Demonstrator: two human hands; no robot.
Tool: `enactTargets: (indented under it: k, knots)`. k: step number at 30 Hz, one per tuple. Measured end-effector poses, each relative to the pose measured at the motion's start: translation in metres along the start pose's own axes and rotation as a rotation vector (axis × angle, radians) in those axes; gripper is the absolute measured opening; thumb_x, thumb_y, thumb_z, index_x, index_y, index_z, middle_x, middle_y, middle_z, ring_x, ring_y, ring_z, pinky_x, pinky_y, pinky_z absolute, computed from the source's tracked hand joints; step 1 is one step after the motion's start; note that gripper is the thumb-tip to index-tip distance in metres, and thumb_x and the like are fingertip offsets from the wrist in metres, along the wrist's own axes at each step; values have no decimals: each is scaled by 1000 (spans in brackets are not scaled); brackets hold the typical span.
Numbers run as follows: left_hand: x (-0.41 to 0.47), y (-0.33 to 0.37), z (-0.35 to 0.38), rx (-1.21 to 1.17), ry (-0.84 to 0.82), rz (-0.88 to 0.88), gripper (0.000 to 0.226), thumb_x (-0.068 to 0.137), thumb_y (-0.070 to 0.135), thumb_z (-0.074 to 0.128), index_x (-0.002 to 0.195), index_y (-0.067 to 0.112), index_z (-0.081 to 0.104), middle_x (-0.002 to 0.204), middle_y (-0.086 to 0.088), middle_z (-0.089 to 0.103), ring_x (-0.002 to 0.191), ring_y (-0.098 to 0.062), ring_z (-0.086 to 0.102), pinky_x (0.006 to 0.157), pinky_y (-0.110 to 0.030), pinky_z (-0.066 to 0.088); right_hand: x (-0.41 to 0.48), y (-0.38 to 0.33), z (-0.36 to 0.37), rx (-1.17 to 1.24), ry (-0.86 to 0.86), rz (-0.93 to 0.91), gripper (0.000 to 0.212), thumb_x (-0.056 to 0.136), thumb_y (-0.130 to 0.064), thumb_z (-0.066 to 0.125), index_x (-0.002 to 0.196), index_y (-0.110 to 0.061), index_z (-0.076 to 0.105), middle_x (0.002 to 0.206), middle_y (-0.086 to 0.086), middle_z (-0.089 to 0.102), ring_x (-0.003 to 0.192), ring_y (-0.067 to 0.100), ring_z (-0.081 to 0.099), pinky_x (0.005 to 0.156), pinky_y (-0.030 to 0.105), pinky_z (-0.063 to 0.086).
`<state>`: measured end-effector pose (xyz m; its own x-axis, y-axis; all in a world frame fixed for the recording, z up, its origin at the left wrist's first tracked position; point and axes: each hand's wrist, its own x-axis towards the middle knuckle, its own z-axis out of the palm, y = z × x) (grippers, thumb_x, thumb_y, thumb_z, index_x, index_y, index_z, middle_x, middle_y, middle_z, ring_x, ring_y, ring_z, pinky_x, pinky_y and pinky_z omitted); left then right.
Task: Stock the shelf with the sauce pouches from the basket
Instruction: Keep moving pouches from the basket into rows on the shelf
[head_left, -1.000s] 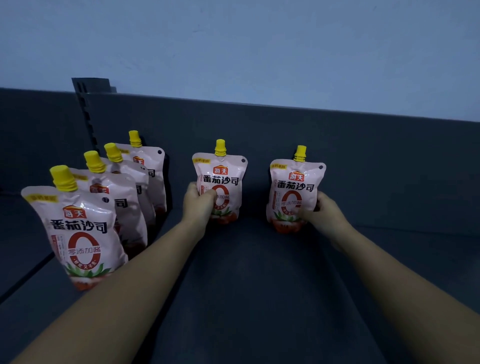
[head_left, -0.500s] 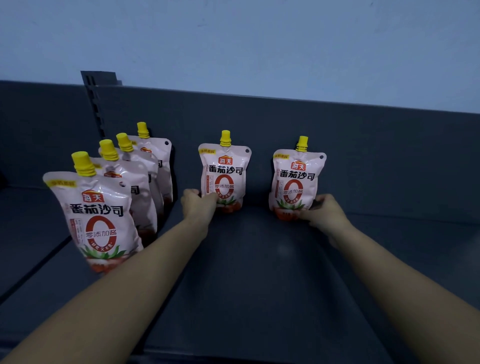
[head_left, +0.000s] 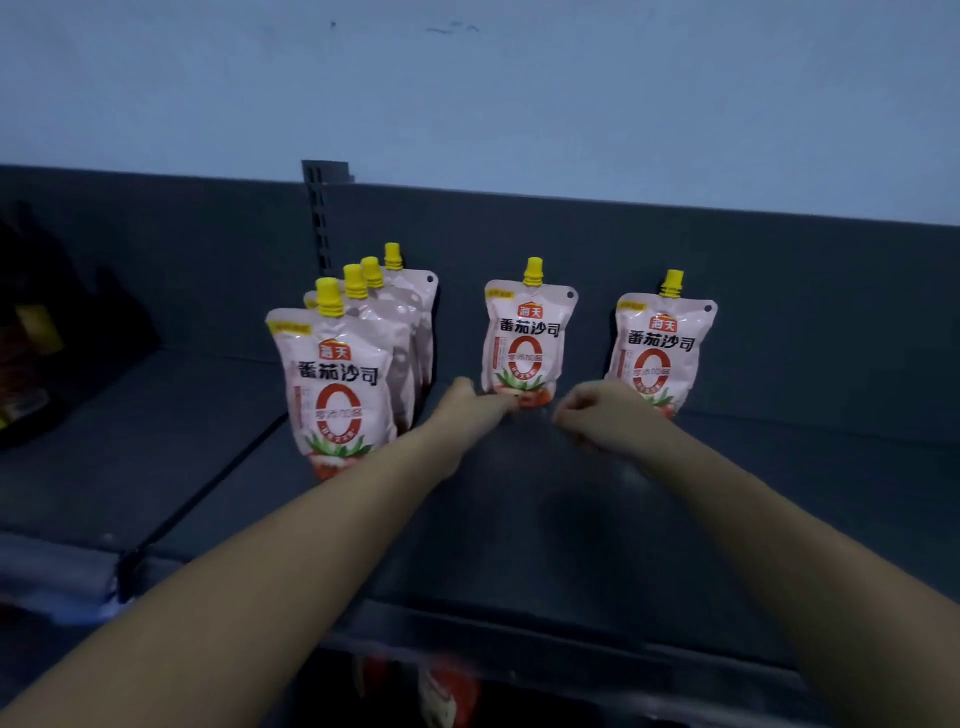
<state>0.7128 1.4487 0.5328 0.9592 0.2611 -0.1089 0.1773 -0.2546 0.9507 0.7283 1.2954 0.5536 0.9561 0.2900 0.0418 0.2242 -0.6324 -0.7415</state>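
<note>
Pink sauce pouches with yellow caps stand on the dark shelf (head_left: 524, 525). A row of several pouches (head_left: 337, 384) stands one behind the other at the left. A single middle pouch (head_left: 527, 338) and a right pouch (head_left: 662, 348) stand upright against the back panel. My left hand (head_left: 470, 410) pinches the bottom left corner of the middle pouch. My right hand (head_left: 597, 413) hovers with curled fingers between the two single pouches, just in front of the right pouch's lower left corner, holding nothing. The basket is out of view.
A slotted upright (head_left: 322, 218) rises behind the pouch row. Dark packaged goods (head_left: 26, 364) fill the neighbouring shelf bay at the far left. Red packages (head_left: 447, 691) show on the level under the shelf's front edge. A pale wall rises above the back panel.
My right hand has let go of the right pouch and moved left, fingers curling in. My left hand has slid down to the middle pouch's base. The camera has pulled back and turned left.
</note>
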Motion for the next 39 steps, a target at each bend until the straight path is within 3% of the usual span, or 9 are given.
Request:
enactTargets:
  k: [2,6,9,12,16,20,28,32,39]
  knots:
    - [-22,-2,-13,48,-51,8,38,85,25,63,116,16,42,102,2,51,87,-9,49,70,-23,39,-6,-19,15,6,-59,-43,12,84,-10,57,80,-4,67,63,4,60,55,13,52,48,19,40]
    - [-66,-12,-41,106,-58,37,6,86,20,61,86,18,55,88,-1,56,86,-15,52,77,-27,42,-11,-42,32,-45,-149,-119,15,86,-5,53,74,-8,61,59,6,58,48,13,50,41,17,40]
    - [-107,-15,-66,37,-49,56,19,86,7,56,70,17,59,74,-2,62,70,-14,56,70,-24,47,-18,-56,46,-94,-169,-223,19,87,-3,52,71,-10,58,55,6,57,44,15,48,42,23,40]
    - [-154,-28,-99,88,213,45,17,83,11,59,66,13,62,69,-5,63,65,-16,59,67,-22,50,-38,-73,67,-130,-234,-372,16,84,-5,54,71,-13,60,59,4,60,49,15,52,48,25,42]
    - [-228,-69,-162,687,582,-113,17,80,35,60,79,18,62,87,-3,67,88,-22,61,75,-32,48,-72,-108,114,-279,-322,-605,7,80,-12,61,84,-16,65,68,-5,58,73,18,56,65,25,40]
    - [-309,-121,-213,837,683,-361,27,79,42,59,89,18,63,100,-5,68,95,-27,62,71,-30,44,-116,-149,176,-377,-452,-842,21,79,-17,63,100,-14,65,91,4,68,94,23,63,80,30,46]
    - [-423,-192,-286,951,682,-678,41,83,44,57,114,17,57,116,-6,62,105,-28,58,76,-31,42,-199,-222,313,-488,-722,-1157,30,80,-17,61,110,-11,61,105,8,68,101,26,61,81,34,46]
    - [-467,-230,-333,957,670,-789,46,85,48,56,119,17,54,117,-4,61,104,-26,57,74,-30,42,-228,-265,392,-585,-821,-1234,33,81,-21,58,113,-13,57,107,7,65,90,22,55,75,31,44]
    - [-496,-303,-395,901,550,-929,44,87,43,55,122,16,53,120,-5,60,106,-27,56,77,-31,39,-254,-294,506,-733,-927,-1224,33,84,-22,58,115,-13,57,109,8,59,107,29,55,81,32,44]
